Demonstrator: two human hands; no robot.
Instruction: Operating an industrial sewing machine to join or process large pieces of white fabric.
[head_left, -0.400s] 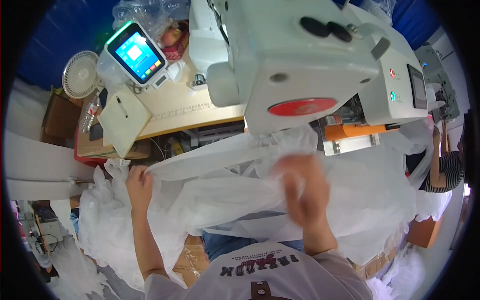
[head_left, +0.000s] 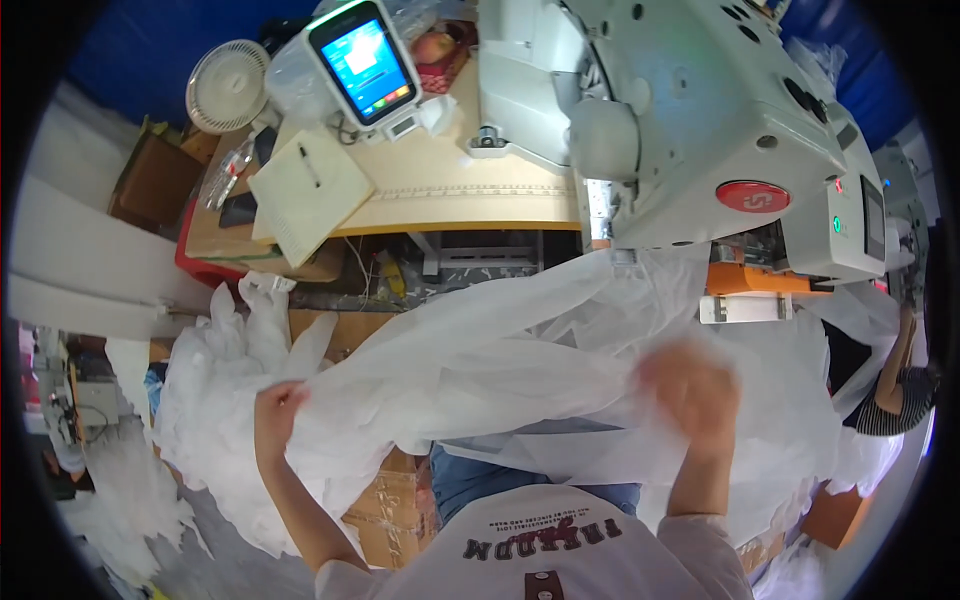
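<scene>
Two hands are on one sheet of thin white cloth (head_left: pixel 520 370), which spans between them over my lap and runs up to the sewing machine (head_left: pixel 700 130) beyond the right grip. My left hand (head_left: pixel 275 415) is closed on the cloth's left edge, fingers curled over a gathered fold. My right hand (head_left: pixel 690 390) is blurred; it sits against the cloth, but I cannot tell whether the fingers are closed on it. The cloth looks light, limp and a little slick, so I judge it will sag and bunch between the grips rather than hold a line. An edge or seam seems the safest place to take it, pinched flat. More white cloth is heaped below the left grip.
</scene>
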